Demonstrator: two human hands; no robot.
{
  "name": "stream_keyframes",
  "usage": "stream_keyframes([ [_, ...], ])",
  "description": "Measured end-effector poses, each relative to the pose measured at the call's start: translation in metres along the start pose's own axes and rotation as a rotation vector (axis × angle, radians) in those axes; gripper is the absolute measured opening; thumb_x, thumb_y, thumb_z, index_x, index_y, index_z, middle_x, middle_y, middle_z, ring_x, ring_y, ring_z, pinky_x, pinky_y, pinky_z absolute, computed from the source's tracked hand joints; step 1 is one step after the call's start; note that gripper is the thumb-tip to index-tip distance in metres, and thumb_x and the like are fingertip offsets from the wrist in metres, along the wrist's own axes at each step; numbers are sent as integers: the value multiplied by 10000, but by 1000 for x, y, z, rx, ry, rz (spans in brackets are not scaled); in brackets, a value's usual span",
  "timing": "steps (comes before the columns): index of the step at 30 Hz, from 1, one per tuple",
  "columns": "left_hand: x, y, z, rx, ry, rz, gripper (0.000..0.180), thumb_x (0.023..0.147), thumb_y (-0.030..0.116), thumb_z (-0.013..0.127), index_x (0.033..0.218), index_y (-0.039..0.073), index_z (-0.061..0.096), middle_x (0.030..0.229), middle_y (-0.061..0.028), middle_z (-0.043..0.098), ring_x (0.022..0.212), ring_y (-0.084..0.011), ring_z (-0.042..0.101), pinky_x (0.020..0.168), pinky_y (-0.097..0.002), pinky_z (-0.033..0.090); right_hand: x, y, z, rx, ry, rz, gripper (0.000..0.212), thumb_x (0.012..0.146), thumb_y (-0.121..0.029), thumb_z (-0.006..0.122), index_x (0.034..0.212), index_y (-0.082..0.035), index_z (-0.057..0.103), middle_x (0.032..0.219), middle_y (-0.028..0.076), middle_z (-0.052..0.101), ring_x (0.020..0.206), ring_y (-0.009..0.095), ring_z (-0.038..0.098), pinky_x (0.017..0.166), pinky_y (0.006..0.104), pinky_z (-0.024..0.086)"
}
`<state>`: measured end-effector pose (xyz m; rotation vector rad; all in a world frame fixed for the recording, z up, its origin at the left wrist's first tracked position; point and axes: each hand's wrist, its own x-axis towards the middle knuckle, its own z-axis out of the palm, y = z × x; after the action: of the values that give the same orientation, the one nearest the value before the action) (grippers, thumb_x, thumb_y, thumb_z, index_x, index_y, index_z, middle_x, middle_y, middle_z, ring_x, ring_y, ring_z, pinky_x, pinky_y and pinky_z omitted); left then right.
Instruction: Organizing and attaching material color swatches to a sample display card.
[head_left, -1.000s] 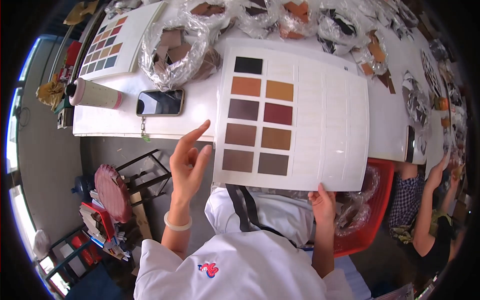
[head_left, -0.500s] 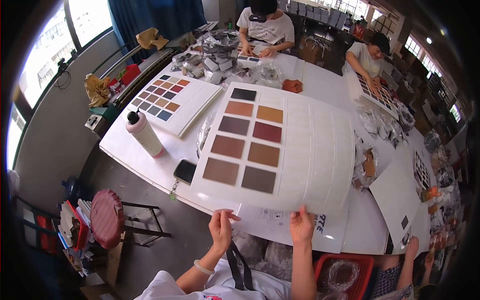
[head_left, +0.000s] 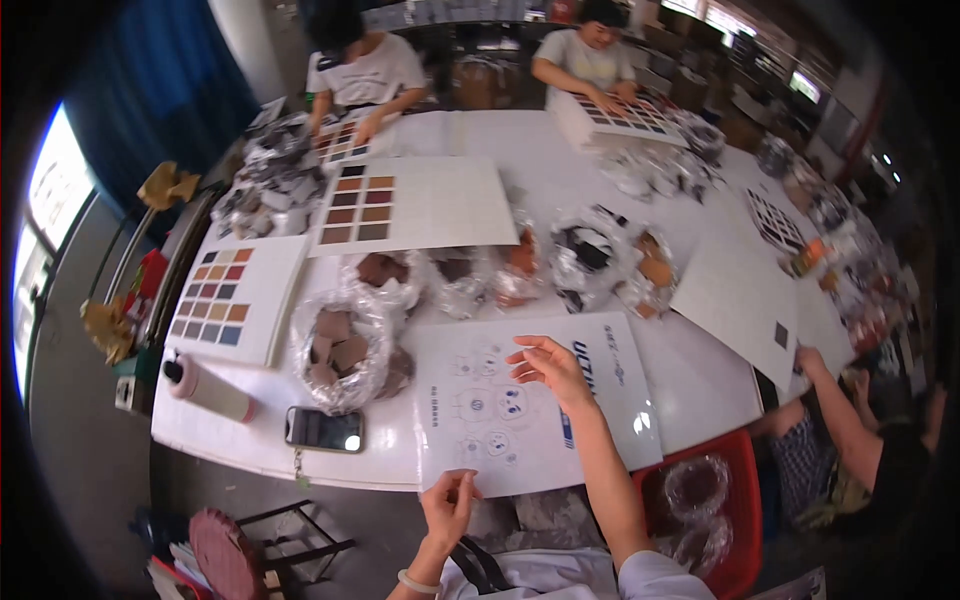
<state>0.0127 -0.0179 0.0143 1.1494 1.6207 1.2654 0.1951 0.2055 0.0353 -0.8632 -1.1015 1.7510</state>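
My right hand (head_left: 550,372) is raised over a white printed sheet (head_left: 540,455) with cartoon line drawings and blue lettering. Its fingers are apart and empty. At the near edge of that sheet, my left hand (head_left: 448,508) has its fingers curled together, with nothing visible in them. Farther off, a white swatch board (head_left: 450,205) is out of both hands; two columns of coloured squares cover its left part, and its right part is bare. Several clear plastic bags of swatches, brown (head_left: 340,350), black (head_left: 585,250) and orange (head_left: 655,270) among them, stand between that board and the sheet.
At left are a stack of swatch boards (head_left: 245,290), a pale bottle (head_left: 210,388) and a phone (head_left: 325,430). Two people work across the table. A red basket (head_left: 745,520) and a stool (head_left: 225,555) stand by the near edge. Another person's arm (head_left: 845,415) reaches in at right.
The swatch board has gone from right in front of me to farther across the table, uncovering the bags and printed sheet. My right hand has left its edge and opened. The view has shifted right.
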Motion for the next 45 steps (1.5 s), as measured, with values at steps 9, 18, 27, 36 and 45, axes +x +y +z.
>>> stream_keyframes([
  [9, 14, 3, 42, -64, -128, 150, 179, 1000, 117, 540, 967, -32, 632, 617, -26, 601, 531, -67, 549, 485, -203, 364, -195, -43, -278, 223, 1141, -360, 437, 985, -361, 568, 1273, -36, 519, 1198, 160, 627, 939, 254, 672, 832, 355, 556],
  [18, 10, -8, 61, 43, -168, 191, 162, 975, 99, 583, 894, -33, 631, 562, -26, 569, 504, -73, 536, 476, -205, 394, -218, -98, -416, 503, 1148, -567, 495, 1004, -370, 522, 1336, -8, 463, 1257, 210, 588, 1120, 333, 614, 945, 460, 541],
  [27, 10, 31, 100, 9, -490, 93, 152, 966, 98, 594, 965, -31, 673, 713, -58, 671, 565, -70, 578, 510, -199, 414, -251, -129, -310, 432, 944, -861, 330, 1006, -245, 541, 1255, -28, 532, 1212, 95, 634, 1126, 229, 617, 963, 377, 529],
  [36, -3, 110, 184, -1048, -590, -323, 962, 858, 726, 522, 1505, 63, 263, 1479, -132, 404, 1358, -294, 401, 1126, -471, 337, -303, -10, -1, 34, 905, -521, 240, 1017, -144, 525, 1212, -4, 505, 1115, 74, 612, 1009, 168, 646, 853, 348, 539],
  [45, 12, 20, 18, -201, 157, -366, 780, 965, 632, 429, 1450, 22, 393, 1414, -159, 470, 1245, -269, 500, 1040, -391, 427, -398, 91, -86, -200, 1063, -62, 186, 979, -114, 590, 1085, 0, 691, 932, 87, 723, 797, 113, 679, 682, 258, 557],
])
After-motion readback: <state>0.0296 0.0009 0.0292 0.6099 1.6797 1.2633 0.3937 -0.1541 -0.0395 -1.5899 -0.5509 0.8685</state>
